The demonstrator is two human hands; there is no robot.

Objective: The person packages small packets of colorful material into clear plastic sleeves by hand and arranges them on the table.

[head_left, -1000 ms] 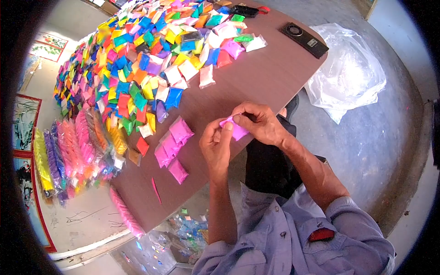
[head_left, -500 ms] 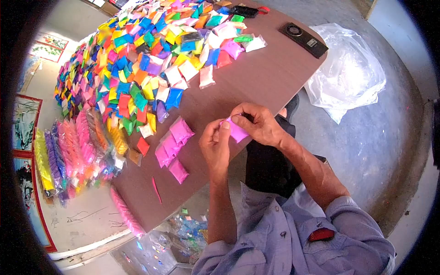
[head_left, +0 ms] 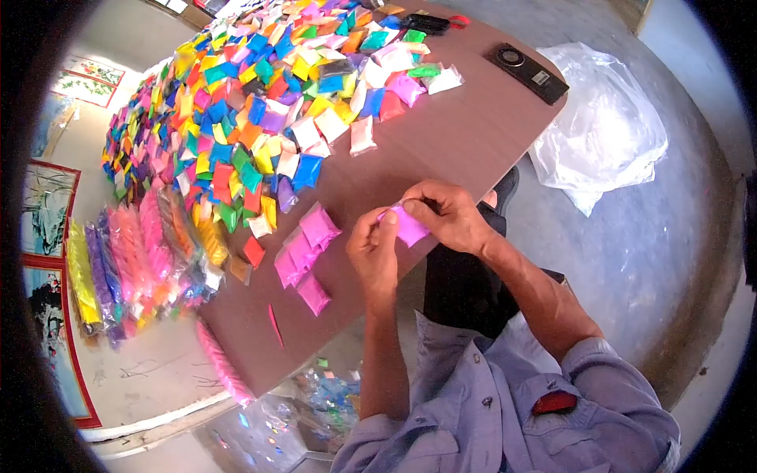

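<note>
A small purple-pink packet (head_left: 411, 229) is pinched between both my hands at the table's near edge. My left hand (head_left: 374, 243) grips its left side, thumb on top. On its upper right side, my right hand (head_left: 445, 213) closes thumb and fingers on the packet's edge. What fills the packet is hidden. Left of my hands, several similar pink packets (head_left: 300, 254) lie in a loose cluster on the brown table (head_left: 347, 189). A thin pink strip (head_left: 275, 325) and a long pink twisted pack (head_left: 222, 361) lie nearer the table's left end.
A large heap of colourful packets (head_left: 236, 126) covers the far side. Long clear bags of coloured packs (head_left: 142, 252) lie at left. A black device with a round dial (head_left: 524, 72) sits near the right corner. A clear plastic bag (head_left: 599, 118) stands on the floor.
The view has shifted slightly, so the table's things appear a little further right. Both hands keep their hold on the packet, with hardly any movement.
</note>
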